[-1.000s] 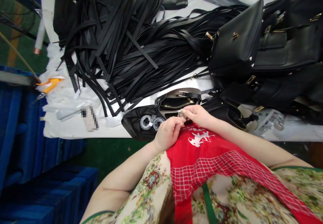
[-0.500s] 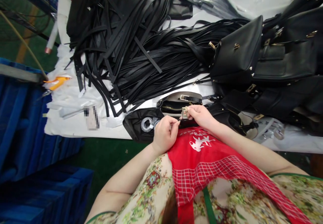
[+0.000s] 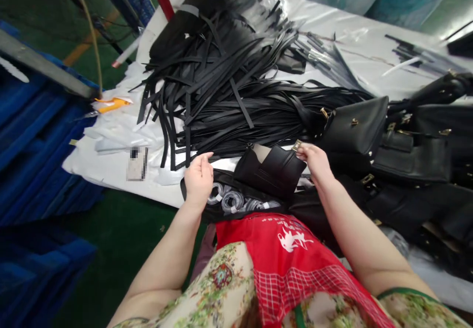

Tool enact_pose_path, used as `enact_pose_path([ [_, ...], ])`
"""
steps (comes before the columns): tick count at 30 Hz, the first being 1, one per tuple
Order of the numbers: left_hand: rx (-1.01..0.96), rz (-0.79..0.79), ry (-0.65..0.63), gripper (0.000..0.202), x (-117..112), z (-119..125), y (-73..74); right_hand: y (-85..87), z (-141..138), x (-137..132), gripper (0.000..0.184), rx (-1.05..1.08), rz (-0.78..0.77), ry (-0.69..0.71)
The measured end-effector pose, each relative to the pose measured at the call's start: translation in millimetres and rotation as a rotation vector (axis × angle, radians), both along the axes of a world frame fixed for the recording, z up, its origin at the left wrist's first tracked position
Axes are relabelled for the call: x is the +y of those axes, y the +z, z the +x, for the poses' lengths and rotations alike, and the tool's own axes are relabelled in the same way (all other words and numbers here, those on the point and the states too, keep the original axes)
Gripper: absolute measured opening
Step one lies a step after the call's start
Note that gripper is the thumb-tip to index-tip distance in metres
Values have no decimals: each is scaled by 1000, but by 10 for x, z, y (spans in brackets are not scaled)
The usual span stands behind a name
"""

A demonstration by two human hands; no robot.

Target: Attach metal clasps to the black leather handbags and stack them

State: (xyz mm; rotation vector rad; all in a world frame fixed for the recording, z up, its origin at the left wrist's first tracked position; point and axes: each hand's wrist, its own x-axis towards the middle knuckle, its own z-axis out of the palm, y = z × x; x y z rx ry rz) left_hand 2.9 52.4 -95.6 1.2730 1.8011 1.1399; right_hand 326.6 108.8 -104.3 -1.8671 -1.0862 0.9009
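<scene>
Toward the left of the white table [image 3: 111, 168], loose black straps [image 3: 258, 106] fan out just beyond the left hand [image 3: 198, 180]; a wide sweep of that wrist could snag their ends. The hand is raised, fingers bent and close together; whether it pinches anything thin, I cannot tell. Next, pale grey coils [image 3: 232, 201] lie on dark material near the red apron [image 3: 273, 229], where leaning forward could shove them about. Between the two hands, which are well apart, the black bag [image 3: 271, 175] sits tilted; if it is joined to the metal clasp [image 3: 296, 146], a hard tug could twist or tip it. At its upper right corner the right hand [image 3: 316, 161] pinches that clasp in its fingertips, forearm angling up from the lower right. So small a grip might slip, or scrape the metal against the piled bags [image 3: 410, 155] farther right.
</scene>
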Motion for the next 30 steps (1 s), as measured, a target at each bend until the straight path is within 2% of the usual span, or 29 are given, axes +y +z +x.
enact_pose_path([
  [2,-57,0,44,37,2,-118,0,41,-69,66,28,-370,253,65],
  [4,-85,-5,69,38,-36,-183,-12,-8,-228,-6,32,-614,383,284],
  [5,-90,-14,83,38,-64,-199,-27,-82,-323,-72,34,-692,368,417],
  [7,-84,-39,109,38,-122,-212,-80,-314,-500,-208,48,-811,225,618],
  [9,-40,-60,111,38,-174,-209,-153,-589,-619,-297,71,-920,37,677],
  [11,23,-57,88,36,-208,-198,-227,-813,-661,-315,85,-1003,-86,681],
  [14,75,-32,43,30,-222,-173,-306,-942,-616,-248,83,-1087,-131,725],
  [16,67,-37,32,27,-214,-148,-339,-902,-559,-172,63,-1104,-143,819],
  [18,42,-57,20,27,-203,-120,-369,-807,-501,-90,39,-1079,-150,940],
  [19,29,-62,10,28,-197,-105,-385,-749,-473,-51,32,-1065,-143,983],
  [21,8,-61,-20,28,-188,-75,-417,-628,-419,19,32,-1044,-126,1008],
  [26,-29,-51,-69,26,-182,9,-469,-351,-268,93,36,-963,-90,882],
  [30,-38,-56,-96,24,-200,60,-496,-242,-129,84,37,-836,-48,810],
])
